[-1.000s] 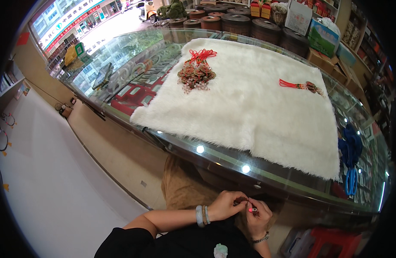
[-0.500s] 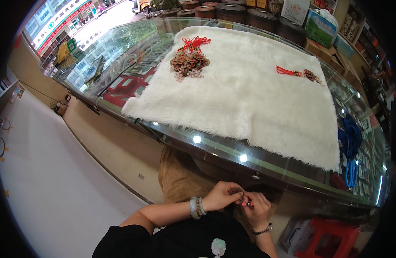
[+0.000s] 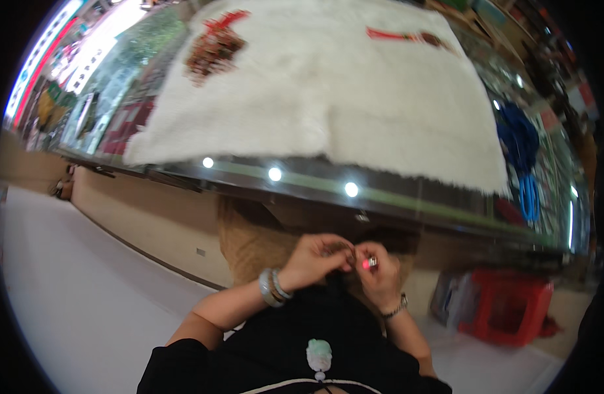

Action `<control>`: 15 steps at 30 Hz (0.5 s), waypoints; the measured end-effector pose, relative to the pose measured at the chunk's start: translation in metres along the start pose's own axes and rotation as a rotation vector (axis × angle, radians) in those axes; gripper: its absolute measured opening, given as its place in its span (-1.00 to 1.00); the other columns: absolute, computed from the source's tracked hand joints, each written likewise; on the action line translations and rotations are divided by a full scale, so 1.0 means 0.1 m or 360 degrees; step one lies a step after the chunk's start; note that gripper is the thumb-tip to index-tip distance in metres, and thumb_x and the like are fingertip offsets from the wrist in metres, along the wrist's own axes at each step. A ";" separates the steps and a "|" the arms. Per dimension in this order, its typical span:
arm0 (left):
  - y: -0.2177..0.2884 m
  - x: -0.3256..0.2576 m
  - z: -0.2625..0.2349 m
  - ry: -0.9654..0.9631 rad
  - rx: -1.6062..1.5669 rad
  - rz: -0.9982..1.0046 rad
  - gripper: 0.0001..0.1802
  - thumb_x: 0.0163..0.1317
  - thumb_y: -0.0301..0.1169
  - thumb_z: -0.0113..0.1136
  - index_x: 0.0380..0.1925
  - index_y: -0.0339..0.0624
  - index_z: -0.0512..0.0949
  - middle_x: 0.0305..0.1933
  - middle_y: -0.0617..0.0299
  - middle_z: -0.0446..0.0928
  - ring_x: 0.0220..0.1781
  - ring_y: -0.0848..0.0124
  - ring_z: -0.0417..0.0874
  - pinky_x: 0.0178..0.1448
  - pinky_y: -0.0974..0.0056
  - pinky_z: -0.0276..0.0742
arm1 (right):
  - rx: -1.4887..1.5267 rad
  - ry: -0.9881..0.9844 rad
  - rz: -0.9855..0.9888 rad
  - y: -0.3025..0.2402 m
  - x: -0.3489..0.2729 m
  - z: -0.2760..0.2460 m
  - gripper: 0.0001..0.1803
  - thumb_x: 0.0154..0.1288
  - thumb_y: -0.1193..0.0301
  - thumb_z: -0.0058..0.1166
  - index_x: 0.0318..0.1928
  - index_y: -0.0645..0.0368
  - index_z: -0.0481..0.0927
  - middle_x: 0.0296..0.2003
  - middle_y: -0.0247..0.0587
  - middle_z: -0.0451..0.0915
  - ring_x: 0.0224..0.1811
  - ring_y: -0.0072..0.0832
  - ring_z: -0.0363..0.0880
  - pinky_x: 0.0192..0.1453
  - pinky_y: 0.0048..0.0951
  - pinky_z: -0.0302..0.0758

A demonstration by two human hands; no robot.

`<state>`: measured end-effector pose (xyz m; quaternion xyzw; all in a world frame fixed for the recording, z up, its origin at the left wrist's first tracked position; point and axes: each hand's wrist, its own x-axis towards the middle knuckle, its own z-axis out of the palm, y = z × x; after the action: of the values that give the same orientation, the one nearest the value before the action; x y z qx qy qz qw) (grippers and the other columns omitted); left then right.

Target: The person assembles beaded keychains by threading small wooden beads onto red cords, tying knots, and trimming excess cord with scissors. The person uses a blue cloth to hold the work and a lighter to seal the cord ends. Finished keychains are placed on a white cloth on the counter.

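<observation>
My left hand (image 3: 313, 261) and my right hand (image 3: 379, 272) meet close to my body, below the edge of the glass counter (image 3: 394, 200). Between the fingertips of both hands is a small object with red and silver parts (image 3: 368, 263); its kind is too blurred to tell. My left wrist wears pale bangles (image 3: 271, 287), my right wrist a thin bracelet (image 3: 397, 306). On the counter lies a white furry mat (image 3: 328, 98). A pile of brown beads with red cord (image 3: 213, 47) rests on its far left, and a red-corded strand (image 3: 407, 36) on its far right.
A blue cord bundle (image 3: 520, 148) lies on the glass to the right of the mat. A red plastic stool (image 3: 508, 305) stands on the floor at the right. A brown woven sack (image 3: 249, 240) sits under the counter. Pale floor (image 3: 65, 282) spreads left.
The view has tipped downward, so the counter and mat sit higher and closer. My hands stay together at my lap, still working on the small red and silver object.
</observation>
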<state>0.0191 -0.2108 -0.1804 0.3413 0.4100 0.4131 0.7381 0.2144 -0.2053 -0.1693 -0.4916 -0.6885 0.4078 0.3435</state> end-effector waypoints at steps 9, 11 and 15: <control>0.12 -0.08 0.07 0.0099 -0.0017 -0.0104 -0.81 0.46 -0.57 0.17 0.00 -0.39 0.63 -0.14 0.14 0.74 -0.19 0.49 0.76 -0.07 0.42 0.70 | 0.0626 0.0125 0.0203 -0.01 -0.08 0.04 -0.76 0.36 0.53 0.31 0.02 0.26 0.70 -0.32 -0.31 0.74 -0.30 -0.70 0.66 -0.18 -0.57 0.61; 0.12 -0.07 0.08 0.0081 0.0003 -0.0039 -0.81 0.46 -0.56 0.18 0.00 -0.37 0.63 -0.16 0.16 0.74 -0.20 0.51 0.76 -0.13 0.44 0.68 | 0.0423 0.0144 0.0015 -0.02 -0.06 0.03 -0.75 0.34 0.59 0.31 0.02 0.30 0.70 -0.31 -0.28 0.75 -0.29 -0.65 0.70 -0.19 -0.59 0.62; 0.12 -0.08 0.09 0.0148 0.0022 -0.0089 -0.81 0.45 -0.55 0.19 0.00 -0.35 0.64 -0.18 0.20 0.75 -0.22 0.55 0.75 -0.24 0.48 0.63 | 0.0092 0.0227 -0.0314 -0.02 0.00 0.00 -0.77 0.26 0.64 0.34 -0.07 0.31 0.71 -0.33 -0.19 0.76 -0.34 -0.55 0.74 -0.27 -0.55 0.62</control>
<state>0.0204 -0.2148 -0.1641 0.3152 0.4560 0.4049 0.7271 0.2140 -0.2058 -0.1673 -0.4391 -0.6953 0.3557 0.4440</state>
